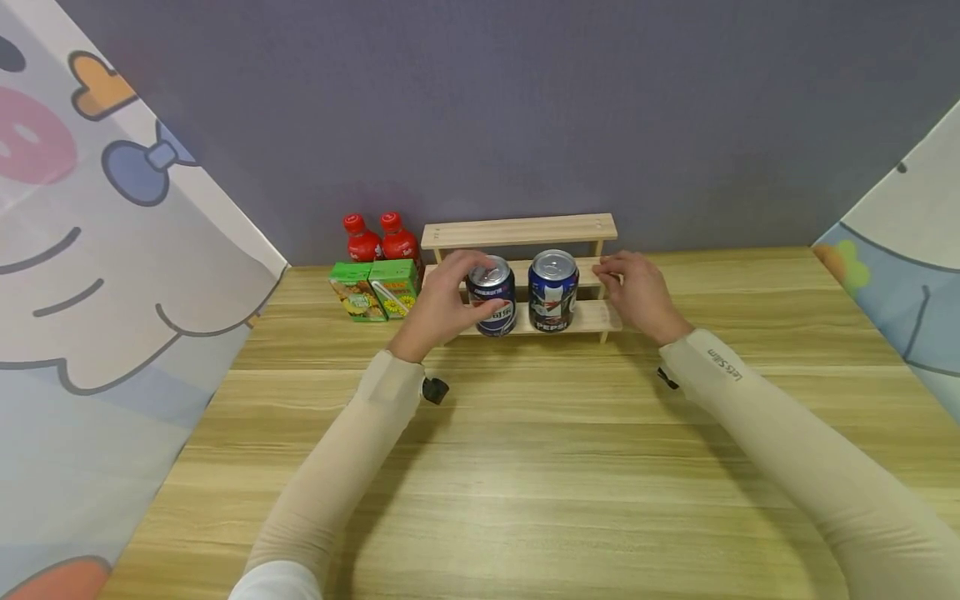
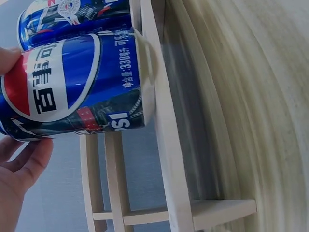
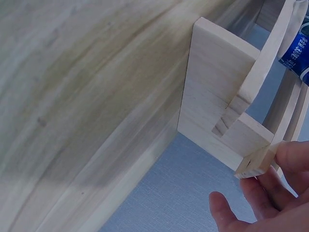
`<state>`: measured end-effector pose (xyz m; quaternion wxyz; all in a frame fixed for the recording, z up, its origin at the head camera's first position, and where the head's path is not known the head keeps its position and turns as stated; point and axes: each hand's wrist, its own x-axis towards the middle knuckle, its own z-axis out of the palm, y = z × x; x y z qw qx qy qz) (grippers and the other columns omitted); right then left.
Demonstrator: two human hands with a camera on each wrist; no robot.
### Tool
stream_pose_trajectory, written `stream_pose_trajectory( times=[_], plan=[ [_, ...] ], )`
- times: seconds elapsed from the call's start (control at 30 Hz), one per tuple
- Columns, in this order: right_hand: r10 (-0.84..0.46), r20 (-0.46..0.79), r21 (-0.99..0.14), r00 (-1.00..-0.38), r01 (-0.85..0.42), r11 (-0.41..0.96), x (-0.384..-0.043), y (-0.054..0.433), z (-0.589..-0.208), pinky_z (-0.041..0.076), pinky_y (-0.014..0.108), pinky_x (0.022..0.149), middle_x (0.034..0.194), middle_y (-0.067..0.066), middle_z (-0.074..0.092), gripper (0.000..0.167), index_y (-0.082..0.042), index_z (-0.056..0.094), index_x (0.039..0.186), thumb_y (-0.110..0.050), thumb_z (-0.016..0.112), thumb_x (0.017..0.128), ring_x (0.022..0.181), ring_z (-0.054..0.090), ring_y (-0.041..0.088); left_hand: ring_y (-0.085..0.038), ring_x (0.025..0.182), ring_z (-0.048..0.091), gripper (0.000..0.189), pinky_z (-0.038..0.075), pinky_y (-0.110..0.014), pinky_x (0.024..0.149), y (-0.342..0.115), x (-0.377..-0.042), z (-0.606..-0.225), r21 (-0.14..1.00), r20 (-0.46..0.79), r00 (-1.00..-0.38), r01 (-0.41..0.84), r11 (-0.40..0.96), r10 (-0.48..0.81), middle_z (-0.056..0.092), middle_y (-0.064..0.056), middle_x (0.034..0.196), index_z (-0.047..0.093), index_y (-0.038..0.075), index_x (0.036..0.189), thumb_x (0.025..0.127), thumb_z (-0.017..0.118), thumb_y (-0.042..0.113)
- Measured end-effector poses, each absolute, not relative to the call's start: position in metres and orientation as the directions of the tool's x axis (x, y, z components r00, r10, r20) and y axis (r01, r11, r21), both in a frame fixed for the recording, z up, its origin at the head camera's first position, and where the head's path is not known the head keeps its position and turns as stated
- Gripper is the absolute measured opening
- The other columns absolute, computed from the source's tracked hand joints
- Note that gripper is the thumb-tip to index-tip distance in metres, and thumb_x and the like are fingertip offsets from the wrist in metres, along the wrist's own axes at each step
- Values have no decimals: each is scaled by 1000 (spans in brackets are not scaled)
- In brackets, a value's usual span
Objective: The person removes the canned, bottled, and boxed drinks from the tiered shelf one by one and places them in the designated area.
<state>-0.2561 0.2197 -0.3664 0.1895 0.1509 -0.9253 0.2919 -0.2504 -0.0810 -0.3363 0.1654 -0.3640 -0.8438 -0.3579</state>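
A wooden three-step rack (image 1: 517, 231) stands against the back wall. Two blue Pepsi cans sit upright side by side on its lowest step. Around the left can (image 1: 492, 293) my left hand (image 1: 438, 304) grips, thumb at the front and fingers near the top rim; the left wrist view shows this can (image 2: 72, 82) close up. The right can (image 1: 553, 293) is untouched, a small gap away. At the rack's right end my right hand (image 1: 637, 293) pinches the tip of the middle slat (image 3: 258, 162), thumb above and fingers below.
Left of the rack stand two green juice boxes (image 1: 375, 290). Behind them are two red bottles (image 1: 363, 242) with red caps. The wood-grain table (image 1: 525, 467) stretches in front, with a grey wall (image 1: 517, 108) behind and cartoon-printed panels (image 1: 112, 250) at the sides.
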Motion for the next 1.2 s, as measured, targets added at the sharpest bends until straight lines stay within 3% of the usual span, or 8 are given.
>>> stream_pose_trajectory(
  times=[0.2, 0.87, 1.2],
  plan=[
    [-169, 436, -488, -884, -390, 781, -255, 219, -366, 41, 50, 86, 108, 22, 61, 15, 7, 69, 101, 4, 60, 89, 99, 54, 38, -15, 101, 53, 45, 48, -30, 77, -84, -250, -338, 474, 564, -674, 738, 481, 477, 55, -5, 120, 59, 9, 115, 78, 79, 25],
    [-167, 446, -487, -879, -395, 779, -255, 219, -365, 41, 50, 86, 107, 22, 61, 15, 7, 69, 100, 4, 59, 89, 99, 54, 38, -15, 107, 52, 46, 47, -33, 82, -118, -237, -330, 449, 575, -682, 725, 522, 452, 55, -2, 121, 59, 12, 115, 79, 77, 33],
    [-169, 438, -489, -883, -392, 779, -254, 219, -364, 41, 50, 86, 107, 22, 61, 15, 8, 68, 101, 4, 59, 89, 99, 54, 38, -17, 105, 54, 44, 49, -34, 80, -141, -231, -327, 447, 600, -674, 729, 518, 431, 56, -2, 117, 59, 9, 112, 77, 80, 25]
  ],
)
